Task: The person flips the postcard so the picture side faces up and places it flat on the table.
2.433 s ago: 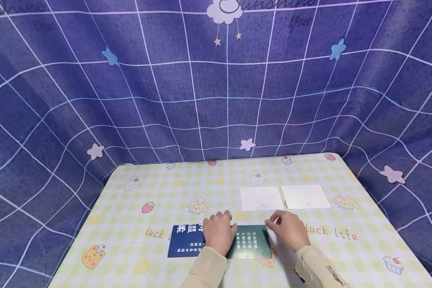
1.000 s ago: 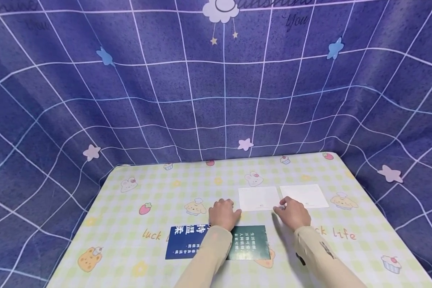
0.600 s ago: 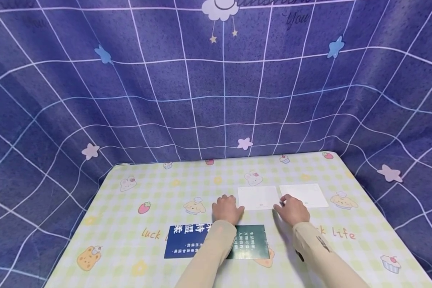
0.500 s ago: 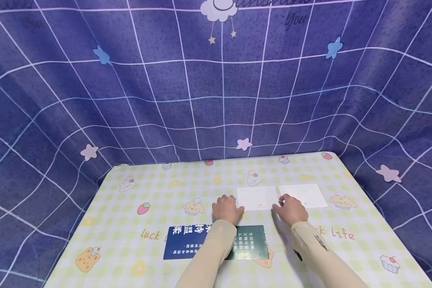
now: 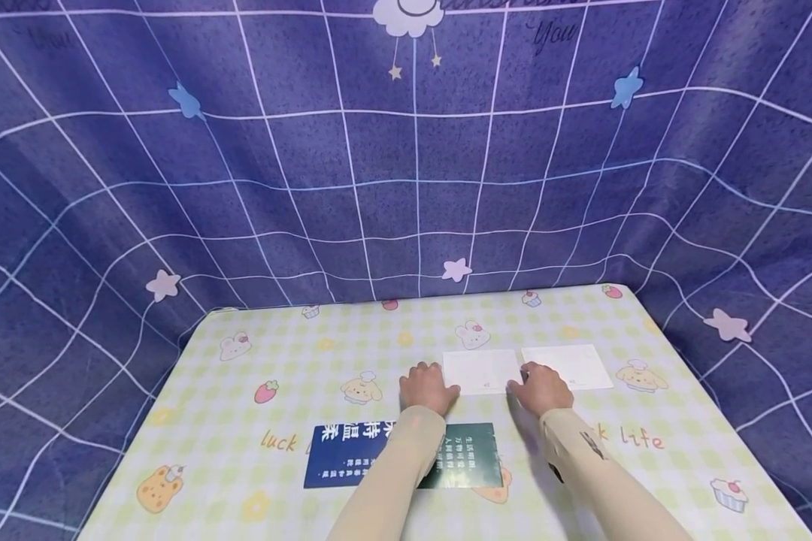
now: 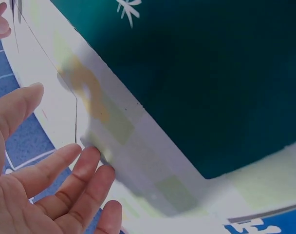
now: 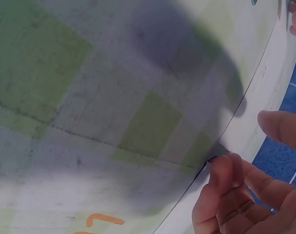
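Observation:
Two white cards lie side by side on the table, a left white card (image 5: 479, 367) and a right white card (image 5: 575, 362). My left hand (image 5: 426, 387) is at the left edge of the left card, with loosely spread fingers (image 6: 92, 168) right at its edge in the left wrist view. My right hand (image 5: 544, 389) is over the gap between both cards, its thumb apart from its bent fingers (image 7: 223, 178), which overlap the right card's corner. Neither hand pinches anything. Nearer, a blue card (image 5: 341, 454) and a green card (image 5: 472, 462) lie partly under my left sleeve.
A checked tablecloth (image 5: 291, 361) with cartoon prints covers the table. Behind and at both sides hangs a blue grid-patterned curtain (image 5: 311, 225). The blue and green cards lie between the white cards and the table's near side.
Both hands have moved forward from the blue and green cards to the left white card's two ends. Lately the right hand has shifted slightly left. The cards have stayed in place.

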A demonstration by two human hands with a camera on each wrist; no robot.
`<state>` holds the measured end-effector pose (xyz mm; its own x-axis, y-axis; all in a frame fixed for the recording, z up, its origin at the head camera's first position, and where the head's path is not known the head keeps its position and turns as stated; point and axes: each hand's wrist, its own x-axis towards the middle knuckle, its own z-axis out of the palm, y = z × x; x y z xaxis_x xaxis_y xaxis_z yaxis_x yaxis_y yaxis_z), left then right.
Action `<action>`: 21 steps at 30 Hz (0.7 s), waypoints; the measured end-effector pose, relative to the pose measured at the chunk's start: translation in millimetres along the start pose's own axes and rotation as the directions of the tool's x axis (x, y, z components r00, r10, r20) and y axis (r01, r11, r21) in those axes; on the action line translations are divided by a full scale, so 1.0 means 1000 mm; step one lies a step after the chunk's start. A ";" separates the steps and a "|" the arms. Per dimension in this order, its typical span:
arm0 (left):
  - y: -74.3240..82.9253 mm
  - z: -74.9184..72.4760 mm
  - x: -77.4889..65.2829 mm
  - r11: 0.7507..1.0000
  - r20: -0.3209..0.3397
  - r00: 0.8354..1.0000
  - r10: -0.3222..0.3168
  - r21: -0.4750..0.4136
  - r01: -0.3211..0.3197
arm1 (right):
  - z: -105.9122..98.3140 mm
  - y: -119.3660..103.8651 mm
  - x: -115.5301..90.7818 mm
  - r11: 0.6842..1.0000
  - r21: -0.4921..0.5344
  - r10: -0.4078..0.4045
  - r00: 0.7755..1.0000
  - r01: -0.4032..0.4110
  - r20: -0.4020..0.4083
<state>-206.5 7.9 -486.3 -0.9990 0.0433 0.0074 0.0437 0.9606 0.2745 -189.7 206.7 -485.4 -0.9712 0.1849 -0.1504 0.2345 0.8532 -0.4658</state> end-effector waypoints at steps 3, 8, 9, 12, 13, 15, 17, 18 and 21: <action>0.002 0.001 0.001 1.000 0.002 1.000 0.002 0.010 -0.002 | 0.001 -0.001 0.003 1.000 -0.010 -0.003 1.000 0.003 0.004; 0.003 0.003 0.003 0.999 0.002 1.000 0.005 0.037 -0.005 | 0.003 -0.003 0.004 1.000 -0.010 0.000 1.000 0.001 0.014; 0.003 0.003 0.003 0.999 -0.004 1.000 0.006 0.043 -0.006 | 0.003 -0.004 0.005 1.000 -0.008 0.000 1.000 0.000 0.017; 0.002 0.007 0.004 0.998 -0.031 0.999 0.016 0.064 -0.014 | 0.005 -0.003 0.005 1.000 -0.008 0.004 1.000 -0.003 0.019; 0.002 0.008 0.004 0.997 -0.039 0.999 0.020 0.069 -0.017 | 0.005 -0.004 0.006 1.000 -0.009 0.006 1.000 -0.006 0.018; 0.002 0.011 0.005 0.997 -0.051 0.998 0.028 0.071 -0.025 | 0.005 -0.004 0.006 1.000 -0.009 0.015 1.000 -0.015 0.017; 0.002 0.014 0.005 0.997 -0.060 0.998 0.036 0.069 -0.032 | 0.006 -0.004 0.007 1.000 -0.007 0.028 1.000 -0.028 0.013; 0.002 0.015 0.005 0.997 -0.063 0.997 0.039 0.068 -0.034 | 0.006 -0.004 0.007 0.999 0.000 0.034 0.999 -0.034 0.008; 0.003 0.015 0.005 0.997 -0.080 0.996 0.045 0.065 -0.039 | 0.007 -0.003 0.008 0.997 0.043 0.057 0.998 -0.057 -0.006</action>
<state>-211.3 15.0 -500.2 -0.9933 0.0640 0.0962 0.0832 0.9740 0.2107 -197.8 202.4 -491.1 -0.9565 0.2361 -0.1715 0.2908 0.8198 -0.4933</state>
